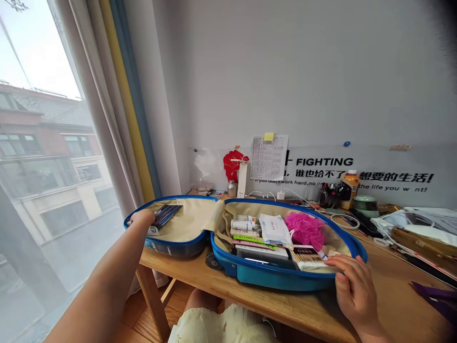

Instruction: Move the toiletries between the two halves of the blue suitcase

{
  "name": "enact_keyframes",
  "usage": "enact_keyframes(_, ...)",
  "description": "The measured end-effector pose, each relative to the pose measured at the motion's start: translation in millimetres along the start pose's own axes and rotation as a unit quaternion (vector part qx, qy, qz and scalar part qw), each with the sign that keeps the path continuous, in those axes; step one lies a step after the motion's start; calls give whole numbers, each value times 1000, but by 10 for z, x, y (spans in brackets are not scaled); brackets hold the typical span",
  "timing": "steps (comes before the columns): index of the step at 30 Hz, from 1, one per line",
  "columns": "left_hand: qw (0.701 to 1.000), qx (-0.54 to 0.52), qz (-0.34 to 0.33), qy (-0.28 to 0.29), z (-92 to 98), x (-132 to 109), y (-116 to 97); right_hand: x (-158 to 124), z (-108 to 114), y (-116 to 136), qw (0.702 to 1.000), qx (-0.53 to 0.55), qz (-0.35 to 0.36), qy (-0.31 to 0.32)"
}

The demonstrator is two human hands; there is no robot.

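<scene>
An open blue suitcase lies on a wooden desk, its lid half spread to the left. My left hand reaches over the lid's rim, closed on a dark flat packet in the lid. My right hand rests on the front right rim of the main half, fingers curled over the edge. Inside lie tubes, a white wipes pack, a pink bath pouf, flat boxes and a box of cotton swabs.
A window with curtains stands at left. Along the wall at the desk's back are a small bottle, a paper sheet, cables, an orange drink bottle and a green lidded cup. Bags and papers fill the right.
</scene>
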State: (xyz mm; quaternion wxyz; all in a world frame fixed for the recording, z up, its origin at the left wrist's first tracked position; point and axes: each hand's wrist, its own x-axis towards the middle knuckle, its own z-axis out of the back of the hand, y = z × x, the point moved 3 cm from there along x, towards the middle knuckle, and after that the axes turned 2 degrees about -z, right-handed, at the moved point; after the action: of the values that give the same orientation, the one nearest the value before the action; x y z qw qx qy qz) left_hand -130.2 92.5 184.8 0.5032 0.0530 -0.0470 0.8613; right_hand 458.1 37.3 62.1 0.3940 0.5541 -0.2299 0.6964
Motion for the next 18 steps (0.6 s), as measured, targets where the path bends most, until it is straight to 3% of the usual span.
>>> enact_keyframes(2,1000,-2,4,-6,120,-24,-109,10,1,15,1000,-1,7,-1)
enact_keyframes(4,999,-11,-18,-26,240,-43,-352,19,1,25,1000,-7,9,1)
enact_keyframes(8,979,-54,-182,-74,361,-200,-1278,21,1,24,1000,-14,8,0)
enact_keyframes(13,899,-90,-426,-39,190,-733,-2619,4,6,7,1000,-20,13,2)
enact_keyframes(15,872,-91,-481,-16,82,-948,-2993,5,9,5,1000,-23,8,10)
enact_keyframes(18,845,-83,-528,20,-77,-1202,-3331,10,17,21,1000,-20,23,4)
